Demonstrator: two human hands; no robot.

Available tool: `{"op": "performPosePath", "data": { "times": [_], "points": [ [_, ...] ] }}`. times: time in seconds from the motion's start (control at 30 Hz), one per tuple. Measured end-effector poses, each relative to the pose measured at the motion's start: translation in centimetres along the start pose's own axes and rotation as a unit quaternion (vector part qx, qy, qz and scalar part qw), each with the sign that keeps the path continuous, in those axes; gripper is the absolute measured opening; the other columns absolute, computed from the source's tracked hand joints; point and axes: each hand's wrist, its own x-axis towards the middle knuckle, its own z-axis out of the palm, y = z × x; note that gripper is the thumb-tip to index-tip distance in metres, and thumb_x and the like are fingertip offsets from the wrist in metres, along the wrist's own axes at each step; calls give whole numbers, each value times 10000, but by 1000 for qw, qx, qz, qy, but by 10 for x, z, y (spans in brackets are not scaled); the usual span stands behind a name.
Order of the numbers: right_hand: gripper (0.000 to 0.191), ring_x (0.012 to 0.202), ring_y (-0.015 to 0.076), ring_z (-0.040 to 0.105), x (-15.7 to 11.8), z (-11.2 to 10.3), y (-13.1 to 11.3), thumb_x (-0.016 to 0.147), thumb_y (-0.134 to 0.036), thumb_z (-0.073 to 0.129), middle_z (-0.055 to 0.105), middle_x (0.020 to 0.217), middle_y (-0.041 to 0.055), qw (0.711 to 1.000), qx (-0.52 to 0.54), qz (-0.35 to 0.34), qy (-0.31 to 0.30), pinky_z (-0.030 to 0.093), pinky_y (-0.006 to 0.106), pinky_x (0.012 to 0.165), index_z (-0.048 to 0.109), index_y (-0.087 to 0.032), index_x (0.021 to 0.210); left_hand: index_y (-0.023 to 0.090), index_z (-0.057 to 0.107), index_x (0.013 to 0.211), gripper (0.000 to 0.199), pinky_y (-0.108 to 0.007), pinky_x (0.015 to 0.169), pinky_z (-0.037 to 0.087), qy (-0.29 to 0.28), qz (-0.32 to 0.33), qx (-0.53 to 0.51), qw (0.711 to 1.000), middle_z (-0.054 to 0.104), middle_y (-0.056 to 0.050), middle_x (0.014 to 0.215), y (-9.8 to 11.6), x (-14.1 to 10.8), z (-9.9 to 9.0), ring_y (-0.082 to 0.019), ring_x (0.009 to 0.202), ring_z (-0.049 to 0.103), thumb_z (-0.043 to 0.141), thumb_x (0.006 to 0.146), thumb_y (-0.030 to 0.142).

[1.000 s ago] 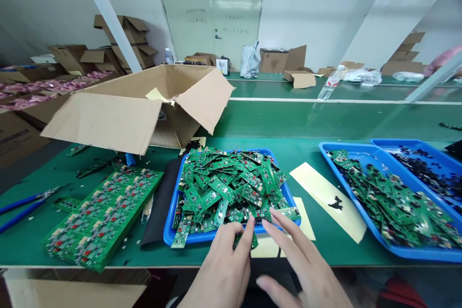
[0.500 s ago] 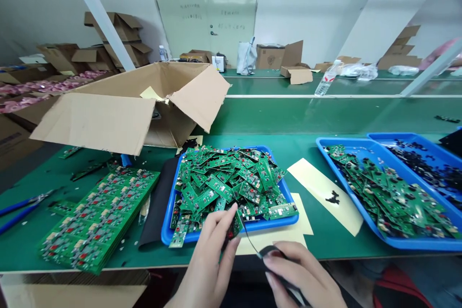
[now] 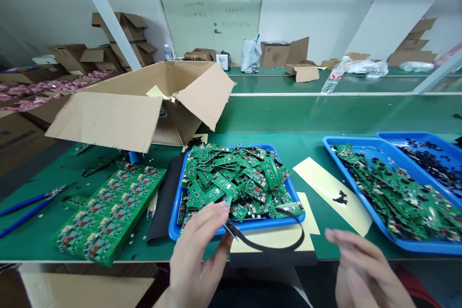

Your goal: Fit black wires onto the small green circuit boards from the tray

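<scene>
Lower centre: our left hand (image 3: pixel 202 250) pinches thin edge-on piece, likely circuit board (image 3: pixel 232 232); narrow black flexible strip (image 3: pixel 267 249) loops rightward. Lower right: our right hand (image 3: pixel 364 264) apart, blurred, grip unclear. Strip could snag heaped green rectangular boards (image 3: pixel 225 185), spilling blue plastic tray (image 3: pixel 260 225).

We see our left hand (image 3: pixel 202 245), bare to the wrist, and our right hand (image 3: pixel 364 267), also bare, its details blurred. Between them at the lower edge, we wear nearly black clothing (image 3: pixel 256 294).
</scene>
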Motion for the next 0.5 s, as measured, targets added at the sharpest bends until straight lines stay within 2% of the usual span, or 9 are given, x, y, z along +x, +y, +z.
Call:
{"op": "performPosePath", "data": {
  "times": [0.03,0.07,0.13,0.2,0.27,0.33,0.4,0.43,0.5],
  "points": [
    [267,962,254,625,11,3,-5,841,-51,506,624,1035,103,1000,1,-10,-15,561,422,805,639,-187,1028,139,552,1111,382,-286,944,512,-3,25,2,1000,647,-73,1038,1,2,0,-162,1038,617,532,781,-52],
    [311,1029,264,597,23,6,-11,827,-26,505,626,1062,101,998,-4,1,-65,529,446,865,616,-188,1069,126,559,1090,358,-301,933,523,-7,47,8,999,643,-76,1020,3,5,-1,-166,1023,620,539,780,-53],
    [343,1113,270,552,46,15,-25,813,-19,519,635,1099,90,980,-24,-37,-194,436,499,978,590,-201,1095,109,576,1041,295,-331,918,534,-15,91,25,995,636,-78,993,7,10,-2,-173,1001,620,552,786,-37],
    [344,1126,264,545,62,25,-38,822,-54,541,641,1118,89,954,-43,-82,-286,358,519,1038,563,-197,1134,105,596,990,237,-343,904,535,-16,118,44,992,631,-69,963,10,15,-3,-167,963,622,557,794,-23],
    [299,1052,235,592,70,37,-45,844,-96,548,666,1067,73,930,-45,-86,-355,331,504,1057,558,-194,1126,119,609,949,207,-331,866,541,-12,127,56,990,631,-45,914,12,19,-4,-144,885,628,560,798,-14],
    [231,924,188,639,70,47,-46,868,-114,532,688,970,38,919,-21,-49,-391,330,477,1062,568,-200,1079,144,618,914,188,-311,792,554,-9,123,62,990,630,-17,843,12,20,-5,-121,782,625,566,802,2],
    [174,876,168,644,67,53,-45,879,-127,511,681,899,20,923,10,-6,-384,347,454,1053,582,-206,1017,163,629,883,178,-302,719,553,-9,116,61,991,616,0,772,13,21,-7,-116,710,610,562,807,16],
    [152,905,170,636,65,54,-43,879,-140,511,670,904,28,928,19,14,-371,376,429,1034,587,-207,992,164,635,878,177,-300,693,549,-12,115,56,992,605,-1,751,13,20,-7,-119,699,604,552,815,21],
    [147,1046,191,587,63,52,-41,865,-178,534,631,1042,71,931,25,46,-362,441,367,980,590,-206,998,155,648,890,194,-290,664,537,-30,110,48,992,587,-10,742,13,19,-8,-125,706,596,512,840,26]
  ]
}}
